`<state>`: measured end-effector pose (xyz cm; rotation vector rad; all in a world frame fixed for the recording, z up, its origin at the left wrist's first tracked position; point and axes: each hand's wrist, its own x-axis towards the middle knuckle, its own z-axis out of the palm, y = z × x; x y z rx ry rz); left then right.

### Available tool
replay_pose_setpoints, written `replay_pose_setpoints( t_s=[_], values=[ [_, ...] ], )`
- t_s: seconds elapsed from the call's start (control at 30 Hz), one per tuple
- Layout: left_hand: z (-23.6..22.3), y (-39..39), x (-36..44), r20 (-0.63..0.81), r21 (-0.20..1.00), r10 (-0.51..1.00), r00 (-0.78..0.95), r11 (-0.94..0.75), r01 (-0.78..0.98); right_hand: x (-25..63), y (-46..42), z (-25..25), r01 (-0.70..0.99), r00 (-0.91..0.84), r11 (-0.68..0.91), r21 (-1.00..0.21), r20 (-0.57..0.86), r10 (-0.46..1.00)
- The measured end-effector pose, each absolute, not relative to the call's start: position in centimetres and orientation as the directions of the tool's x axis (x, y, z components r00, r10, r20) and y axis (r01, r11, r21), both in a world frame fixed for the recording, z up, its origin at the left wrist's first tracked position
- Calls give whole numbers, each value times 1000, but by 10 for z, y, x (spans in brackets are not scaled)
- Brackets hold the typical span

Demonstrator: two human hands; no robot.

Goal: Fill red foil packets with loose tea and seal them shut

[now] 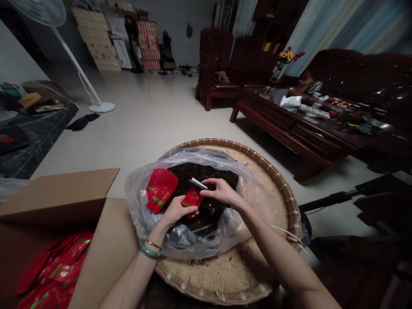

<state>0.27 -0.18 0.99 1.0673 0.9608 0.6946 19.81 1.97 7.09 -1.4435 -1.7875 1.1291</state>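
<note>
My left hand [179,211] is closed on a small red packet [192,197] with gold print and a green stripe. Just above the packet's upper right edge, my right hand [221,192] pinches a small dark object with a pale, flat top [198,183]; its exact kind is unclear. Both hands are over a large clear plastic bag [141,223], its mouth spread wide around dark loose leaves [212,171] that look like tea. A fanned stack of red packets [162,189] lies on the leaves, left of my hands.
Beneath the bag is a round woven bamboo tray [225,274]. An open cardboard box [112,236] at left holds many filled-looking red packets [61,270]. Farther off stand a white fan [102,107], a cluttered wooden table [283,128] and a wooden chair [215,56]. A black pole [331,199] reaches in from the right.
</note>
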Motion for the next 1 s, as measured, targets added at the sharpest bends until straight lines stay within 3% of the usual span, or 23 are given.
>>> replay_pose_setpoints(
  t_s=[0.47,0.67,1.0],
  values=[
    [14,-2,4,-325,927,855,404,372,-41,202,14,63,485,-211,48,-873,-64,975],
    [14,-2,5,-328,921,861,388,383,-71,208,14,62,323,-187,-34,-946,-99,977],
    [12,0,3,-336,914,861,381,395,-88,207,12,48,477,-143,114,-871,51,988]
  ],
)
